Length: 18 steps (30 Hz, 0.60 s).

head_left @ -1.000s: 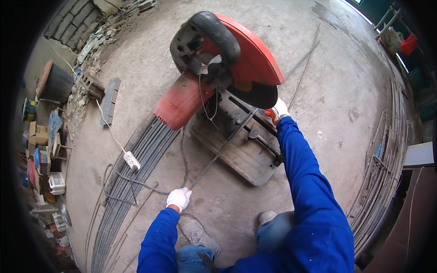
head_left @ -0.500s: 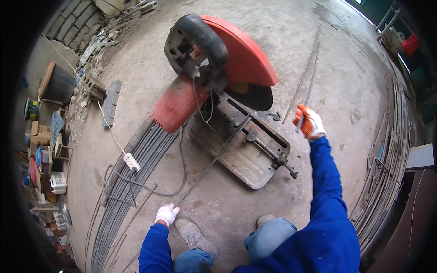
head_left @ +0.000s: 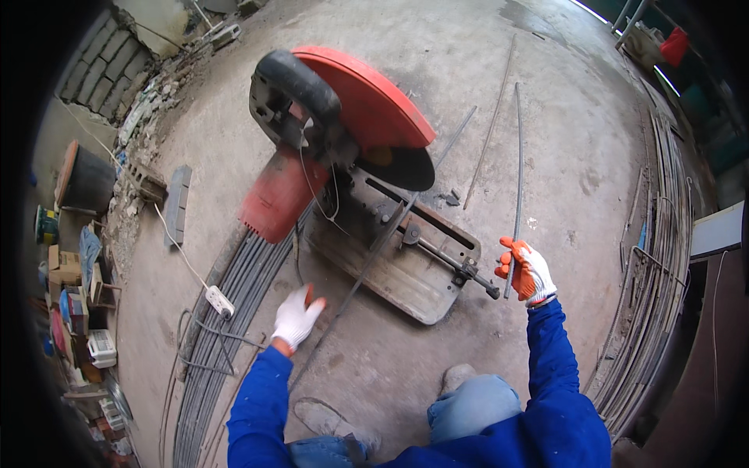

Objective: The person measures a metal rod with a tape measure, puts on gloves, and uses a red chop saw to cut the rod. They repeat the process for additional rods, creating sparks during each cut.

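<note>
A chop saw with a red guard and motor housing (head_left: pixel 285 191) stands on the floor, its dark cutting disc (head_left: pixel 402 168) above the base (head_left: pixel 409 285). One long steel bar (head_left: pixel 367 267) lies across the base, passing beneath the disc and running down toward my left foot. Just left of that bar, my left hand (head_left: pixel 295 318) in a white and orange glove is open, thumb apart, with nothing visible in it. To the right of the saw, my right hand (head_left: pixel 528 271), gloved alike, is closed around the lower part of a short steel rod (head_left: pixel 519 168) that points away from me.
A thin rod (head_left: pixel 491 121) lies on the concrete beyond the saw. Bundled bars (head_left: pixel 234 304) with a white socket block (head_left: pixel 219 301) and cable over them lie left. More long rods (head_left: pixel 663 273) are stacked right. A grey block (head_left: pixel 178 207) and rubble are at far left.
The bar across the saw has slid forward and now sticks out past the disc. My left hand has let go of it and risen slightly. My right hand has come nearer with its rod.
</note>
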Tool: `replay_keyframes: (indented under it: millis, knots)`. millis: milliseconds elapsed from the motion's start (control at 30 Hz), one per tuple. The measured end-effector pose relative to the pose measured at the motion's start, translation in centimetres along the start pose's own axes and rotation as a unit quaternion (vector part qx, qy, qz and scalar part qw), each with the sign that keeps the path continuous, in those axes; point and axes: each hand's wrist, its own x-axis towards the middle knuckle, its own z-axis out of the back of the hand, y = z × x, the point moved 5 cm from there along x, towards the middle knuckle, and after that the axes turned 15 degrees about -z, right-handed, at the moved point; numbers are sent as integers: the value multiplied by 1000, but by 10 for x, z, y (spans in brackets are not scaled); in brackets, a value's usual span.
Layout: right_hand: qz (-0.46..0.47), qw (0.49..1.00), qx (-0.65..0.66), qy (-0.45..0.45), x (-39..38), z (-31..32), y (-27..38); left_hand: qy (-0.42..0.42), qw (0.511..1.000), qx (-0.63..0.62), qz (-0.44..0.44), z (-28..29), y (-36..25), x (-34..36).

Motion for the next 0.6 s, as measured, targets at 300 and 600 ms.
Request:
replay_keyframes:
  millis: [300,600]
  knots:
    - [13,999,-33,-29,-2,-12,0,334,911,-139,201,-62,90,-156]
    - [75,996,-28,34,46,-108,8,100,974,-152,136,-77,7,-11]
